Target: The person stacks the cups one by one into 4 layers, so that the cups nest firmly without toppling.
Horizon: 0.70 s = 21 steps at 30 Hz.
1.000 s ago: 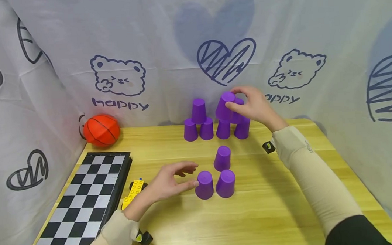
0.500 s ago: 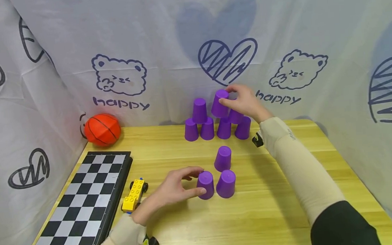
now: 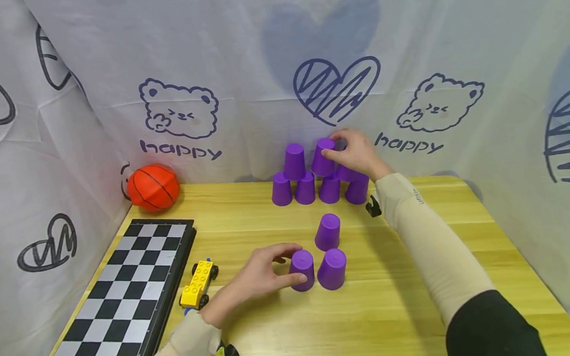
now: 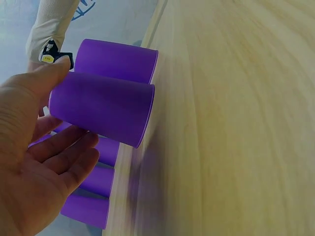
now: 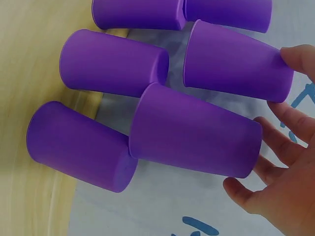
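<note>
A makeshift play corner: cartoon-printed sheets (image 3: pixel 240 67) curtain a wooden counter (image 3: pixel 393 312) holding a chessboard (image 3: pixel 122 299), toy basketball (image 3: pixel 153 187) and block car (image 3: pixel 198 283).

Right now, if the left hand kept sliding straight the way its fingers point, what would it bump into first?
The left hand already grips one purple cup; pushed on rightward, that cup would probably meet the neighbouring purple cup beside it first. The gap between them looks tiny.

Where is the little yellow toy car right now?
In the head view the yellow toy car sits on the wooden table, left of centre, between the chessboard and the person's left hand.
</note>
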Motion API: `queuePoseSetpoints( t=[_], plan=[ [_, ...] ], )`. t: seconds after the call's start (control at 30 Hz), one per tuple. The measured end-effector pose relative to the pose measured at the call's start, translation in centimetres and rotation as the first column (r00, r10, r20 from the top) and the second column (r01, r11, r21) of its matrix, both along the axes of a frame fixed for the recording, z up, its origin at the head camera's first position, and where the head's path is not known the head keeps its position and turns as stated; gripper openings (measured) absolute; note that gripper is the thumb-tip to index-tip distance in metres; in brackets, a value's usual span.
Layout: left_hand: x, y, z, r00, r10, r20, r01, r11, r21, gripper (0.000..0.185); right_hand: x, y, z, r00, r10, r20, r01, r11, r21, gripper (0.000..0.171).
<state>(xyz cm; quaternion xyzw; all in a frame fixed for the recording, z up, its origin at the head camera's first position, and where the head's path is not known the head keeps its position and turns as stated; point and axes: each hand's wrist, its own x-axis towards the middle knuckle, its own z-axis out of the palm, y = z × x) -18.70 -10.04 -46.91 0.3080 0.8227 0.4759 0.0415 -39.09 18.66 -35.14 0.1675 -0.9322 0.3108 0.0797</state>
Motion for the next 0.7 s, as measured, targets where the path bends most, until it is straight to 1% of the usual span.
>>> queuePoseSetpoints(
  t=[0.23, 0.53, 0.7],
  plan=[
    [0.02, 0.38, -0.37, 1.000, 0.006, 0.014, -0.006, 1.000, 0.014, 0.049, 0.00, -0.16, -0.31, 1.000, -0.005, -0.002, 0.005, 1.000, 0.027, 0.058],
    [0.17, 0.51, -0.27, 1.000, 0.012, 0.014, -0.012, 1.000, 0.016, 0.048, -0.22, -0.08, -0.74, 1.000, -0.009, -0.007, 0.010, 0.999, 0.034, 0.058],
    [0.21, 0.49, -0.20, 1.000, 0.015, 0.014, -0.015, 1.000, 0.016, 0.048, -0.36, -0.19, -0.87, 1.000, -0.010, 0.005, 0.010, 0.999, 0.038, 0.058]
  ],
)
